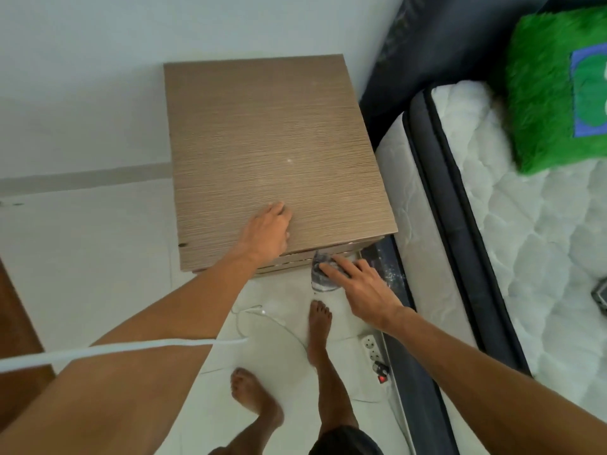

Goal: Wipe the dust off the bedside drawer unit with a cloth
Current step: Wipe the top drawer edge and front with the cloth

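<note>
The bedside drawer unit point(269, 142) is a light-brown, wood-grain box seen from above, standing against the white wall beside the bed. My left hand point(267, 229) rests flat on the near edge of its top, fingers loosely apart, holding nothing. My right hand point(359, 282) presses a grey-and-white cloth point(323, 274) against the drawer front at the unit's near right corner. The hand covers part of the cloth, and the drawer fronts are barely visible from this angle.
A white quilted mattress point(525, 257) on a dark bed frame lies right of the unit, with a green fluffy pillow point(551, 90) on it. A white power strip point(374, 353) lies on the floor by the bed. My bare feet point(318, 326) stand on white tiles among thin white cables point(249, 313).
</note>
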The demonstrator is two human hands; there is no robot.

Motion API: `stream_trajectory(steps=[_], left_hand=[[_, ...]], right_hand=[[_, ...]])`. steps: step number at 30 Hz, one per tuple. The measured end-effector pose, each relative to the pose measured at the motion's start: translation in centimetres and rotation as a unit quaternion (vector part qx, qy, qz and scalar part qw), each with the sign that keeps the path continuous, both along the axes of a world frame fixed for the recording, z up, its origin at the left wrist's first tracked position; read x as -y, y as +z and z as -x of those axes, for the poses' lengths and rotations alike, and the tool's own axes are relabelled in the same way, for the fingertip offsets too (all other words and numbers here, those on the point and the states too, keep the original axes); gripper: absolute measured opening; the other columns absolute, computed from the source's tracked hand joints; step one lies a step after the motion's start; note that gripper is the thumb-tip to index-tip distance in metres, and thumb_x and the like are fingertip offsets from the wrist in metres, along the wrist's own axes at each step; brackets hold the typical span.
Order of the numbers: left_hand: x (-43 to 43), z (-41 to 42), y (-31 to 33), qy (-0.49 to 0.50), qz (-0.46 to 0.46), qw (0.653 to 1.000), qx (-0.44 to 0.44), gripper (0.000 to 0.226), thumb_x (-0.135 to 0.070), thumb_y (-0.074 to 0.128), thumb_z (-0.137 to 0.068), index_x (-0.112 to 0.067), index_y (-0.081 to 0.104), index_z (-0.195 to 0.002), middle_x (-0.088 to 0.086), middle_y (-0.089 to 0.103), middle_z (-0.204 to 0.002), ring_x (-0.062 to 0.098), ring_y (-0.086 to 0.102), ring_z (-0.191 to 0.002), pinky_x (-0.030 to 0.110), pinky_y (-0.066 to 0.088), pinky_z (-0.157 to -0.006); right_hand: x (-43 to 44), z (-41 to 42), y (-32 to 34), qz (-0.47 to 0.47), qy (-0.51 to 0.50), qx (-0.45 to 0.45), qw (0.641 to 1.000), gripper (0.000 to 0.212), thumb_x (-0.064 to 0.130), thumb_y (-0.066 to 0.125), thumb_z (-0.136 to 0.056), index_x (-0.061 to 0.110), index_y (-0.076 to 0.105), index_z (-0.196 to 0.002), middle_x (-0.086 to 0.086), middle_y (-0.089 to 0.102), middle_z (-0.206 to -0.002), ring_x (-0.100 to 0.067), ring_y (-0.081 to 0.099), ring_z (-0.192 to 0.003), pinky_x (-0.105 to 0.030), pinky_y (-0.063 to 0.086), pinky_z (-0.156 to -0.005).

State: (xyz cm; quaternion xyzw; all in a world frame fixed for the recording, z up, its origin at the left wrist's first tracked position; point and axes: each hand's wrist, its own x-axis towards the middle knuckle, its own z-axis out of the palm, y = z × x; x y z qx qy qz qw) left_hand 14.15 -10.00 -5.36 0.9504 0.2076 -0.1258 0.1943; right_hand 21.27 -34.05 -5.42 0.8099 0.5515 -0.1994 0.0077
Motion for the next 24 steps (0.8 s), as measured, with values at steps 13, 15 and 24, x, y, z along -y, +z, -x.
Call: stream_trajectory(steps=[13, 15, 24], left_hand=[[1.5, 15.9, 2.1, 0.199, -0.005, 0.978, 0.055, 0.026, -0.014, 0.049, -0.095, -0.009, 0.060, -0.117, 0.009, 0.056, -0.116, 0.030, 0.059, -0.103, 0.038, 0.047, -0.074], [1.9, 17.4, 0.9, 0.217, -0.009, 0.975, 0.048, 0.026, -0.014, 0.048, -0.095, -0.008, 0.060, -0.117, 0.010, 0.057, -0.117, 0.031, 0.057, -0.107, 0.039, 0.047, -0.076], [2.1, 20.1, -5.9, 0.268, 0.025, 0.962, 0.038, 0.041, -0.015, 0.049, -0.095, -0.005, 0.042, -0.134, 0.015, 0.047, -0.135, 0.033, 0.052, -0.119, 0.044, 0.048, -0.090]], right_hand=[[-4.4, 6.5, 1.2, -0.068, -0.066, 0.005, 0.995, 0.073, 0.003, 0.053, -0.089, 0.027, 0.024, -0.152, -0.008, 0.026, -0.156, -0.035, 0.041, -0.115, -0.045, 0.040, -0.100], [-4.8, 7.5, 0.4, -0.081, -0.060, 0.001, 0.995, 0.072, 0.004, 0.053, -0.089, 0.027, 0.025, -0.152, -0.009, 0.028, -0.154, -0.034, 0.042, -0.113, -0.046, 0.042, -0.098], [-4.8, 11.1, -6.0, -0.140, -0.053, -0.011, 0.989, 0.066, 0.003, 0.053, -0.090, 0.025, 0.031, -0.149, -0.009, 0.033, -0.151, -0.033, 0.044, -0.109, -0.046, 0.045, -0.095]])
